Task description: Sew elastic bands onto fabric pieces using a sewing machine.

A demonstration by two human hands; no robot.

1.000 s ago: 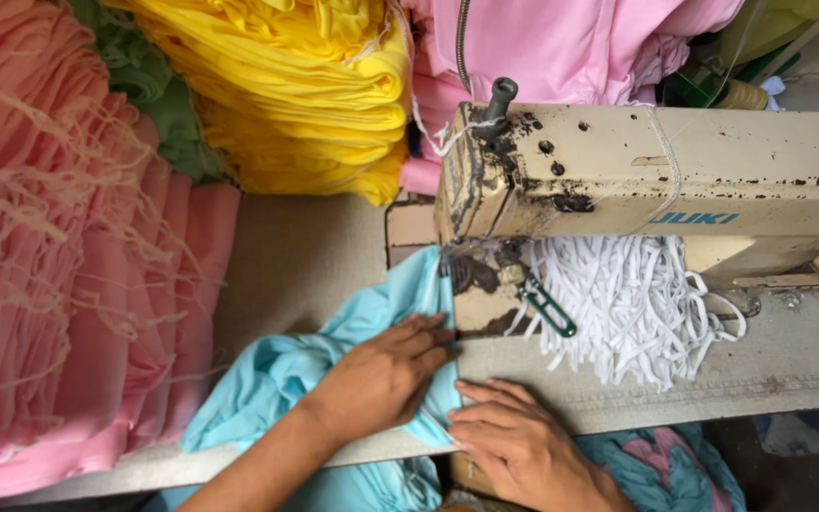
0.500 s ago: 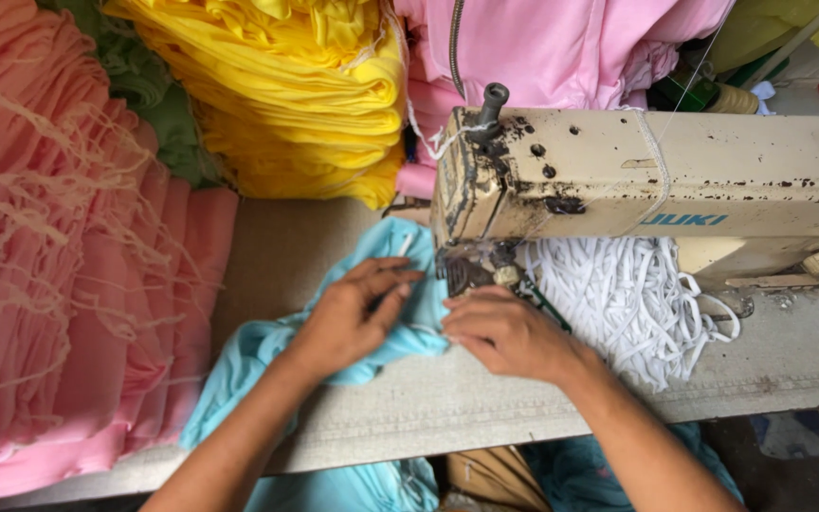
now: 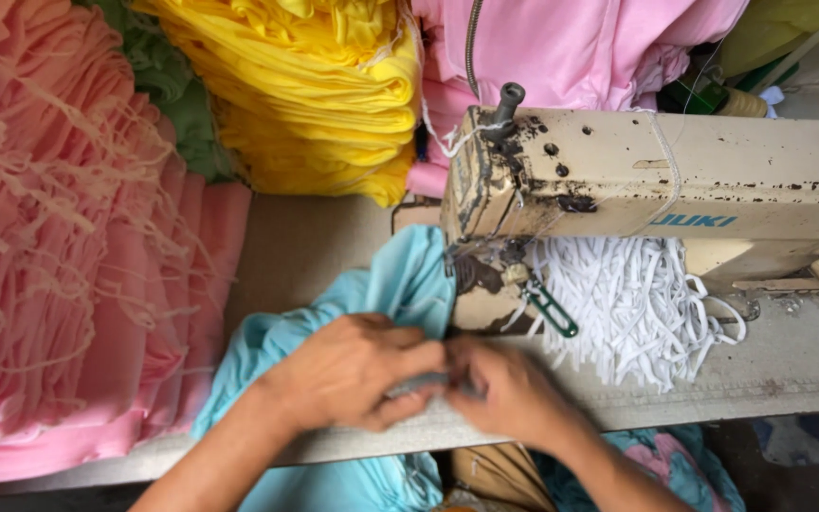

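Nearest the viewer, the left hand point(image 3: 348, 374) and right hand point(image 3: 514, 393) meet at the near desk point(image 3: 808, 365) edge, fingertips pinching a fold of light blue fabric point(image 3: 395, 289) between them; each grip is closed narrowly on the cloth. The fabric runs from below the desk edge up to the needle area of the worn cream sewing machine point(image 3: 656, 180). A heap of white elastic strips point(image 3: 632, 303) lies right of the hands. Pink ruffled fabric point(image 3: 68, 284) fills the left; stacked yellow fabric point(image 3: 319, 85) lies far.
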